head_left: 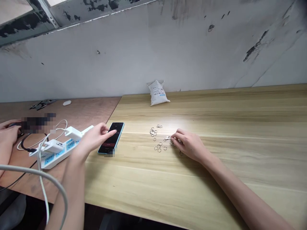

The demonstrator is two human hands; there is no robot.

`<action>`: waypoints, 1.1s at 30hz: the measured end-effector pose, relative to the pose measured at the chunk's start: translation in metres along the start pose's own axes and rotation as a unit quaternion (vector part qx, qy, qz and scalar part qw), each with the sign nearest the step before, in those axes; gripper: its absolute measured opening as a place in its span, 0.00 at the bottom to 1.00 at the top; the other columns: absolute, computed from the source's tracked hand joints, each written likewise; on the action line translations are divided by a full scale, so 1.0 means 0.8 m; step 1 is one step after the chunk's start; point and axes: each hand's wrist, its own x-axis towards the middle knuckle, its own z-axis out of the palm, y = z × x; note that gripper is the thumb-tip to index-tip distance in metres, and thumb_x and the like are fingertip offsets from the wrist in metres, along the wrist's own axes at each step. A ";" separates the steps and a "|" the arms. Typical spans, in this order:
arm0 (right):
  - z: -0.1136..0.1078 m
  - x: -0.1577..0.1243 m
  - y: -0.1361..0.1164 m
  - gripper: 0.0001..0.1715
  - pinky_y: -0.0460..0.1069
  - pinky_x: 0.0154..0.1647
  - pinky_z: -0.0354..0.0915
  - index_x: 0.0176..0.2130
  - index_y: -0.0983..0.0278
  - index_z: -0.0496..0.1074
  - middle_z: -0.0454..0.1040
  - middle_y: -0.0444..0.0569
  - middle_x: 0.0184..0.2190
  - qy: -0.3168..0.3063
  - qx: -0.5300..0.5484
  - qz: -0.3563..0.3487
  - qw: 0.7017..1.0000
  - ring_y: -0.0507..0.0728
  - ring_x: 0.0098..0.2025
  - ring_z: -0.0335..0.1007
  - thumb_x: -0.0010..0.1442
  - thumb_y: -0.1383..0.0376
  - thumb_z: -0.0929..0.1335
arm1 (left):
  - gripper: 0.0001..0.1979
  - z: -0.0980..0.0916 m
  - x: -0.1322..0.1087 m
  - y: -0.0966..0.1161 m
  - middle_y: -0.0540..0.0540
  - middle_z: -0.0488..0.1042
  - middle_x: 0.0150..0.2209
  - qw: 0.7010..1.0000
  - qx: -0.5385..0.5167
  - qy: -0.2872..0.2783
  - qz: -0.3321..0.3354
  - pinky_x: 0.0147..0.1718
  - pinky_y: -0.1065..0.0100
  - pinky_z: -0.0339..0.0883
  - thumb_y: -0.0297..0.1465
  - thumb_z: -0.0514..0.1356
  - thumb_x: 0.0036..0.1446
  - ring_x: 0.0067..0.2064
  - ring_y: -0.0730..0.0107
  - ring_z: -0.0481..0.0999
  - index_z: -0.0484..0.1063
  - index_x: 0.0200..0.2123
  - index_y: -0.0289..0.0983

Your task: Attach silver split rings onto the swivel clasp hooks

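My left hand (94,137) reaches over the lower left of a blue-edged smartphone (111,139), which lies face up with a dark lit screen. One digit is stretched out over the screen and the others are loosely curled; the hand is not wrapped round the phone. My right hand (188,143) rests low on the table, fingertips together at a small metal swivel clasp (167,138). More small metal pieces lie partly under its fingers. Left of it are several loose split rings (159,147) and a small heap of clasps and rings (153,131).
A white plastic packet (158,93) stands near the wall. On the brown table at left are a power strip (59,153) with plugged-in chargers, looping cables (40,172) and a white oval case (67,103). Another person's hands (11,134) are at the far left edge.
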 end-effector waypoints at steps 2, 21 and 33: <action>0.001 0.000 0.000 0.15 0.47 0.25 0.53 0.36 0.62 0.75 0.75 0.48 0.33 0.000 0.003 0.000 1.000 0.50 0.26 0.66 0.67 0.63 0.61 | 0.18 0.034 0.000 0.054 0.48 0.74 0.37 0.991 0.004 0.019 0.135 0.35 0.67 0.66 0.48 0.57 0.58 0.37 0.66 0.74 0.69 0.39 0.38; 0.003 0.000 0.002 0.13 0.47 0.26 0.53 0.37 0.61 0.74 0.74 0.46 0.33 -0.002 0.019 0.000 1.000 0.50 0.27 0.66 0.67 0.63 0.61 | 0.13 0.165 0.040 0.178 0.37 0.71 0.37 0.927 0.176 -0.023 0.331 0.38 0.62 0.66 0.19 0.51 0.60 0.42 0.59 0.72 0.75 0.33 0.33; 0.004 0.002 -0.006 0.15 0.47 0.27 0.57 0.50 0.61 0.71 0.73 0.47 0.39 0.018 0.042 0.033 0.998 0.50 0.24 0.65 0.67 0.61 0.61 | 0.09 0.164 0.013 0.168 0.43 0.76 0.38 0.923 -0.103 0.025 0.369 0.42 0.63 0.67 0.23 0.55 0.63 0.43 0.63 0.72 0.76 0.37 0.36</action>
